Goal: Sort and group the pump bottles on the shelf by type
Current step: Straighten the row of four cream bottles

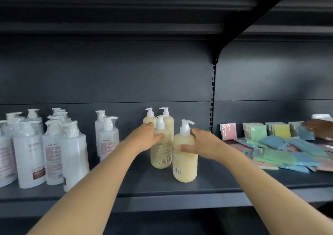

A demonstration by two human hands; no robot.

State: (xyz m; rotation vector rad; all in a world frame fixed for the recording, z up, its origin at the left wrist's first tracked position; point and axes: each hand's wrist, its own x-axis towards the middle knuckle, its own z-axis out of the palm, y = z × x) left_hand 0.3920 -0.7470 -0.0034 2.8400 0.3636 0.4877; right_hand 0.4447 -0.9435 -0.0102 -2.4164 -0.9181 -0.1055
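With my left hand (149, 137) curled round the middle cream bottle (161, 153) and my right hand (201, 142) round the front cream bottle (184, 166), I should slide both upright against the rear pair (168, 120) on the shelf (216, 180).

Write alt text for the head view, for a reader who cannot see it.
The left hand grips the middle cream bottle and the right hand grips the front cream bottle on a dark shelf; two more cream bottles stand behind. White pump bottles stand to the left, coloured packets lie to the right.
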